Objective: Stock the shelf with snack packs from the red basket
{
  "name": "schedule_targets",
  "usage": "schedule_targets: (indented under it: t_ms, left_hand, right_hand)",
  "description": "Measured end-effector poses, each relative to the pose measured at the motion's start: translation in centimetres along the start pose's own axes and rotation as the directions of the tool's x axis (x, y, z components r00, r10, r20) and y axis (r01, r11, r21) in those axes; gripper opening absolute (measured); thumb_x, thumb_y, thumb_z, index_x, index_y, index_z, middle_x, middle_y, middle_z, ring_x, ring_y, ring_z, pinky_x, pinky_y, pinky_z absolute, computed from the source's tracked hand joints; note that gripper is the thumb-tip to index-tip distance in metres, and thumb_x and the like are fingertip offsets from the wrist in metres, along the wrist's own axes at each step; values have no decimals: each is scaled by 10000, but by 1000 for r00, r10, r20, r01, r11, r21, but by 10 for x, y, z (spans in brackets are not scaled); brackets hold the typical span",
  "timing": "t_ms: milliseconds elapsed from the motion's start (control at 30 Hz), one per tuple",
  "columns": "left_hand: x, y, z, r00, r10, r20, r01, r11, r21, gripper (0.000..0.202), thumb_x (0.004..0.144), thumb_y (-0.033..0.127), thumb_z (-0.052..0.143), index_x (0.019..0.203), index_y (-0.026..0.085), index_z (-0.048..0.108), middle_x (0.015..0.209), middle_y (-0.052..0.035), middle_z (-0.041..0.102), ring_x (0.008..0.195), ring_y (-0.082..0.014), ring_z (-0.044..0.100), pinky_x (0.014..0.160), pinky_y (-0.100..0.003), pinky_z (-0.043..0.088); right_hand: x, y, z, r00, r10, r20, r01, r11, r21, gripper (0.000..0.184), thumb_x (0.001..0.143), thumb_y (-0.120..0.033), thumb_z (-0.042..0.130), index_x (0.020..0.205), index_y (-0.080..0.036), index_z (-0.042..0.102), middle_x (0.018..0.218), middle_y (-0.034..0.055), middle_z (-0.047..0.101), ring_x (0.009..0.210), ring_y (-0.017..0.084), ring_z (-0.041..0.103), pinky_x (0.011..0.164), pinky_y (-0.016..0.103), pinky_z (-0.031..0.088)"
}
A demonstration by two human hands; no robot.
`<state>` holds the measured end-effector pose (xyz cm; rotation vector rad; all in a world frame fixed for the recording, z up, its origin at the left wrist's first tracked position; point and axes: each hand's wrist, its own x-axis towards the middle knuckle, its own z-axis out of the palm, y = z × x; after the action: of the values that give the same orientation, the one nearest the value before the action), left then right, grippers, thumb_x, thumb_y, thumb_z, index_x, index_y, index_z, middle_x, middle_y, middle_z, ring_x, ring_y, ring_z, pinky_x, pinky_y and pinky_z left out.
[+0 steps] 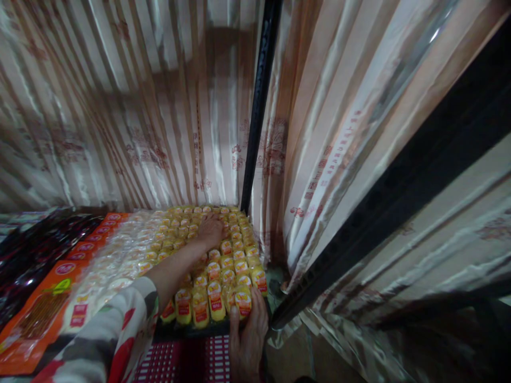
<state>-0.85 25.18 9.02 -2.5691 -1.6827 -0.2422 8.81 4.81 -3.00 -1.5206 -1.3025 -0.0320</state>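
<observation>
Rows of small yellow wrapped snack packs point(215, 298) with red and white labels fill a dark tray point(179, 332). My left hand point(211, 230) reaches across them and rests flat on packs near the back, its fingers stretched forward. Whether anything lies under that palm is hidden. At the front right corner, my right hand point(251, 332) has thumb and fingers around one yellow snack pack point(243, 302), which sits slightly above the front row.
To the left lie clear-wrapped white packs point(107, 271), orange snack packets point(43, 308) and dark shiny packets point(24, 260). A red basket point(217, 356) is below the tray. Black metal posts point(258, 106) and printed curtains point(179, 106) stand behind and right.
</observation>
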Motion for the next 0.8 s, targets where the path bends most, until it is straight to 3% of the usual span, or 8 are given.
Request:
schedule_targets:
  t_ms: [300,467,800]
  left_hand:
    - [5,3,0,996,-27,83,26,1000,4,233,721,365,622,828,167,680,1077,-109,603,1090,-270,487,938,-366,374]
    - [4,3,0,996,-52,72,53,999,-9,231,738,318,603,904,165,652,1099,-94,586,1087,-239,489,923,-323,386]
    - [15,1,0,998,-7,64,6,1000,23,251,722,239,583,944,134,633,1133,-132,560,1141,-283,437,994,-388,317]
  right_hand:
    - [1,-2,2,1000,2,-28,-2,1000,-2,480,910,-395,391,1308,-126,377,1276,185,480,1208,287,417,953,477,346]
    - [0,-1,3,1000,11,-26,-11,1000,-2,483,909,-390,394,1310,-120,376,1285,186,475,1217,284,414,954,465,348]
    - [1,0,1,1000,-14,-26,14,1000,-19,494,911,-388,396,1328,-125,357,1287,183,477,1212,281,421,947,462,361]
